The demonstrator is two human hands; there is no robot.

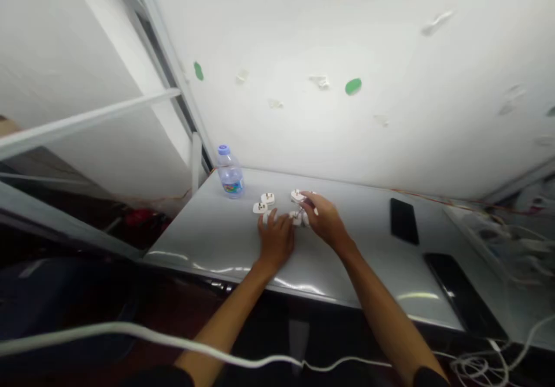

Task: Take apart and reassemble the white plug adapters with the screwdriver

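Note:
Several small white plugs lie on the grey table (pixel 208 237) in front of me. My left hand (pixel 276 238) rests on the tabletop with its fingers curled over one white plug (pixel 295 218). My right hand (pixel 324 219) reaches over the cluster, fingers bent around a white plug (pixel 298 196) at its fingertips. Two more white plugs (pixel 263 203) sit loose just left of my hands, untouched.
A small water bottle (pixel 229 174) with a blue cap stands at the table's back left corner. A black phone (pixel 404 220) lies to the right, a second dark slab (pixel 463 294) near the front right edge. White cables (pixel 130 331) run across below the table. Cluttered wires are far right.

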